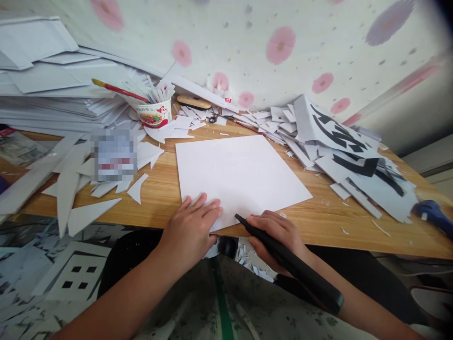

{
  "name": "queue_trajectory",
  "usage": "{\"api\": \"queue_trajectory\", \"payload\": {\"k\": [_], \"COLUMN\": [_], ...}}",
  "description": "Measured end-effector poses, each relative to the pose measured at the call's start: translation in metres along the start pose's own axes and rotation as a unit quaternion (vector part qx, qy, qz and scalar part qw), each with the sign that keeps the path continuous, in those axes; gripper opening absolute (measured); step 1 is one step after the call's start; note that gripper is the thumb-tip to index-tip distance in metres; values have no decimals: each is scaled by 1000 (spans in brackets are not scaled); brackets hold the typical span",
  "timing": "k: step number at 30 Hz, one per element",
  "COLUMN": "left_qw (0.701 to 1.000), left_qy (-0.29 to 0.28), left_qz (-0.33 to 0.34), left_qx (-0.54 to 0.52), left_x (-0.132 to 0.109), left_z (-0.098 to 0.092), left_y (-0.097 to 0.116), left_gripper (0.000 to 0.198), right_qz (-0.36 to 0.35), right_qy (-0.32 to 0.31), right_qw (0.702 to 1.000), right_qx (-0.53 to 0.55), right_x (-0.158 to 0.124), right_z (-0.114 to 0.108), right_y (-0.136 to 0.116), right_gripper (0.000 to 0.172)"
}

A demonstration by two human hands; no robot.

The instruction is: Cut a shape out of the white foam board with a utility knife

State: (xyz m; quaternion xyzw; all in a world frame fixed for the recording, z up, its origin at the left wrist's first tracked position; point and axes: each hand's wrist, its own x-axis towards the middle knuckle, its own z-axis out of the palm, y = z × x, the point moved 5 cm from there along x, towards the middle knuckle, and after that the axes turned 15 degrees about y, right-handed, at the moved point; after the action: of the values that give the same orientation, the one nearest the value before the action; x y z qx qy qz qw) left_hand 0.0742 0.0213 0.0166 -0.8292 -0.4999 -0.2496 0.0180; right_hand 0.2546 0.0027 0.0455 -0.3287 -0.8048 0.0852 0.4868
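A white sheet of board (pixel 240 170) lies on the wooden table, its near corner at the front edge. My left hand (pixel 194 219) rests on that corner with its fingers stretched out flat; the thumb is down by the table's edge. My right hand (pixel 279 236) is closed around a long black utility knife (pixel 300 271), at the near right side of the sheet. The narrow tip points up and left toward the board, and the thick end lies back over my forearm. No blade can be made out. Faint lines show on the sheet.
White offcuts (pixel 76 174) cover the table's left side. A paper bowl (pixel 155 113) holds strips and a red brush (pixel 120 90). Scissors (pixel 215 119) lie behind the sheet. Boards with black shapes (pixel 339 132) are piled right, near a blue tool (pixel 433 212). Stacked boards (pixel 53 104) stand back left.
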Motion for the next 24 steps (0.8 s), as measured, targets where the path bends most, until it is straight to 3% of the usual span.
{"api": "queue_trajectory", "payload": {"k": [10,18,24], "left_qw": [1000,998,995], "left_qy": [-10,-45,-83], "left_qz": [-13,-34,-59], "left_qx": [-4,20,10], "left_x": [0,-1,3], "left_z": [-1,3,-2], "left_y": [-1,-5,-2], "left_gripper": [55,59,61], "right_qz": [14,-27,-15], "right_qy": [9,79,60], "right_qw": [999,996,998], "right_qx": [28,37,21], "right_x": [-10,-23,-24], "right_z": [-3,5,3], "right_y": [-1,4,-3], "right_gripper": [45,46,46]}}
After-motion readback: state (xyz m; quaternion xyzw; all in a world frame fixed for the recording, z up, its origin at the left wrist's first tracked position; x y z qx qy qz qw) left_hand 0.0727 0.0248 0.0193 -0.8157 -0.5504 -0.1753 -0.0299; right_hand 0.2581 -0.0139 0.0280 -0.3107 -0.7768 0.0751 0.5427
